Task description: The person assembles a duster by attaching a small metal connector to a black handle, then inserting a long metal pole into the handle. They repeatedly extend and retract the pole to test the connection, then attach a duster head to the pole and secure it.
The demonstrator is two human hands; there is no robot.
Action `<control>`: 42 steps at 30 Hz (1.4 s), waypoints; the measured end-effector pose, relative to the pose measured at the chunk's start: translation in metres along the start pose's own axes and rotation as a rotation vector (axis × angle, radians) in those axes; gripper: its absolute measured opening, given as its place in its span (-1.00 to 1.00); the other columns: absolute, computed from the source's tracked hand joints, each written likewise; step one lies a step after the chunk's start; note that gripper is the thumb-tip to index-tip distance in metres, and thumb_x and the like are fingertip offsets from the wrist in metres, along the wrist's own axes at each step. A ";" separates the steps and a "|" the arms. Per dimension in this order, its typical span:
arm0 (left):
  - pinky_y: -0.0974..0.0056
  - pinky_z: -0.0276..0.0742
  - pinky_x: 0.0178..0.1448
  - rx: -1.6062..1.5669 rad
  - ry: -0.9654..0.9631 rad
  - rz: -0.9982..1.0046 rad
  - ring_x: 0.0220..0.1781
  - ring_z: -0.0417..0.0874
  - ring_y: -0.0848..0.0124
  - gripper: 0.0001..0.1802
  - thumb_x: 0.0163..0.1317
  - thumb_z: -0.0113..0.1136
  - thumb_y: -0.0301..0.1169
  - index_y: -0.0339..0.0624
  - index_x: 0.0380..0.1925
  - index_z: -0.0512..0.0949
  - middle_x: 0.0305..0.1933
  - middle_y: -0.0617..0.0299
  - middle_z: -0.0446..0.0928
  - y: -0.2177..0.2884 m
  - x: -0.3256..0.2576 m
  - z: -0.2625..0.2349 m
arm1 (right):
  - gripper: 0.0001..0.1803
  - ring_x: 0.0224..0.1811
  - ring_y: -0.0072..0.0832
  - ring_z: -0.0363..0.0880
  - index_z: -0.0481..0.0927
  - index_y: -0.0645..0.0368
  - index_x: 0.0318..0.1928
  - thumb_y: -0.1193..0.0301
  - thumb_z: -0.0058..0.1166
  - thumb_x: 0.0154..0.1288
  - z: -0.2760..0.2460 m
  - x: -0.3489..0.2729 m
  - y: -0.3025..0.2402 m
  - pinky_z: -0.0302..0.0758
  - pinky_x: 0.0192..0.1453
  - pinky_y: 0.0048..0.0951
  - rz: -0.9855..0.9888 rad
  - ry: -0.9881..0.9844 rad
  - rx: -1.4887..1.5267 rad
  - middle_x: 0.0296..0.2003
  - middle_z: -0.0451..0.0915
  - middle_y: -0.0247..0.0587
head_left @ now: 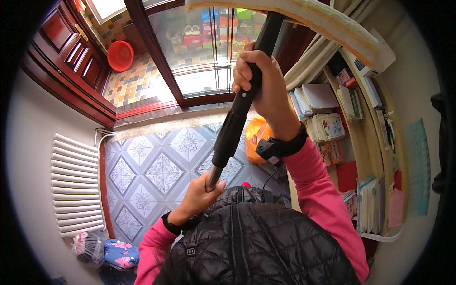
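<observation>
A long-handled window squeegee point(229, 132) slants up across the view, with a black grip and a bare metal tube at its lower end. My right hand point(267, 83) is wrapped around the upper part of the black grip. Lower down, my left hand point(195, 200) is closed around the metal tube. At the top, the wide head carries a long white and yellowish fabric pad point(327, 26). This pad is raised in front of the cream curtain point(308, 66) and the upper frame of a glass door point(199, 57); whether it touches either I cannot tell.
An orange plastic bag point(256, 137) stands on the tiled floor point(161, 166) beneath my right forearm. Shelves with books and papers point(323, 128) line the right side. A white radiator point(76, 185) is at left, near bundled bags point(118, 254). Beyond the doorway sits a red basin point(120, 55).
</observation>
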State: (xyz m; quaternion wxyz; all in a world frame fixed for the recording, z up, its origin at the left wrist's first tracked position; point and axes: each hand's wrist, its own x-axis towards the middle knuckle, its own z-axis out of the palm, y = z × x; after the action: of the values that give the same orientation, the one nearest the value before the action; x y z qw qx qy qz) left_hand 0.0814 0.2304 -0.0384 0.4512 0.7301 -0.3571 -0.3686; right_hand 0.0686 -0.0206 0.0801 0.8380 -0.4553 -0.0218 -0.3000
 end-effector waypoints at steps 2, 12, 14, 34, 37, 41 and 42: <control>0.38 0.37 -0.40 -0.237 -0.209 -0.014 -0.51 0.42 0.55 -0.74 0.16 0.27 -0.39 -0.24 -0.26 0.40 -0.53 0.27 0.44 -0.002 -0.001 -0.015 | -0.93 -0.69 -0.69 0.21 0.35 0.07 -0.29 0.40 -0.08 0.34 -0.003 0.003 -0.006 0.32 -0.52 -0.60 -0.005 0.004 0.020 -0.66 0.23 -0.48; 0.47 0.22 -0.54 -0.554 -0.500 -0.390 -0.60 0.40 0.60 -0.77 0.19 0.27 -0.39 -0.10 -0.37 0.36 -0.60 0.36 0.39 -0.053 -0.027 -0.019 | -0.79 -0.56 -0.59 0.31 0.41 0.11 -0.23 0.23 -0.03 0.39 -0.043 0.027 0.003 0.38 -0.39 -0.53 0.111 0.007 0.309 -0.53 0.33 -0.36; 0.47 0.05 -0.67 -0.621 -0.461 -0.380 -0.74 0.21 0.66 -0.68 0.20 0.26 -0.38 -0.06 -0.55 0.28 -0.70 0.45 0.24 -0.061 -0.030 -0.015 | -0.72 -0.47 -0.49 0.39 0.43 0.12 -0.17 0.16 -0.01 0.39 -0.045 0.020 0.011 0.45 -0.27 -0.47 0.102 -0.020 0.259 -0.43 0.41 -0.26; 0.43 0.10 -0.68 -0.626 -0.515 -0.298 -0.77 0.28 0.60 -0.70 0.21 0.23 -0.42 -0.10 -0.58 0.30 -0.73 0.40 0.28 -0.048 -0.020 -0.015 | -0.77 -0.60 -0.63 0.27 0.25 0.00 -0.46 0.34 -0.13 0.38 -0.035 -0.025 0.075 0.40 -0.33 -0.47 0.334 -0.259 0.461 -0.69 0.17 -0.55; 0.44 0.09 -0.66 -0.642 -0.564 -0.298 -0.75 0.29 0.61 -0.70 0.21 0.23 -0.42 -0.09 -0.59 0.30 -0.72 0.40 0.29 -0.053 -0.023 -0.014 | -0.91 -0.58 -0.60 0.32 0.33 0.05 -0.35 0.38 -0.12 0.32 -0.034 -0.027 0.074 0.42 -0.31 -0.44 0.305 -0.498 0.626 -0.66 0.25 -0.50; 0.45 0.10 -0.62 -0.562 -0.484 -0.256 -0.70 0.28 0.63 -0.70 0.21 0.24 -0.40 -0.09 -0.59 0.31 -0.69 0.42 0.29 -0.061 -0.028 -0.013 | -0.42 -0.35 -0.40 0.51 0.20 0.10 0.30 0.35 -0.04 0.28 -0.026 -0.036 0.065 0.48 -0.08 -0.31 0.279 -0.403 0.495 -0.33 0.48 -0.15; 0.45 0.10 -0.61 -0.536 -0.454 -0.229 -0.68 0.28 0.64 -0.70 0.21 0.24 -0.40 -0.09 -0.58 0.31 -0.68 0.43 0.29 -0.062 -0.030 -0.013 | -0.34 -0.33 -0.41 0.50 0.13 0.09 0.34 0.27 -0.02 0.27 -0.024 -0.037 0.062 0.47 -0.05 -0.31 0.267 -0.337 0.424 -0.31 0.47 -0.15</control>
State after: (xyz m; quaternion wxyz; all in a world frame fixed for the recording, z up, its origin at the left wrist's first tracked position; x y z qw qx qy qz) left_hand 0.0900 0.2816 -0.0855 0.4918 0.5208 -0.2549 -0.6496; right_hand 0.0651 0.0033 0.0080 0.9310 -0.3122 -0.1628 -0.0961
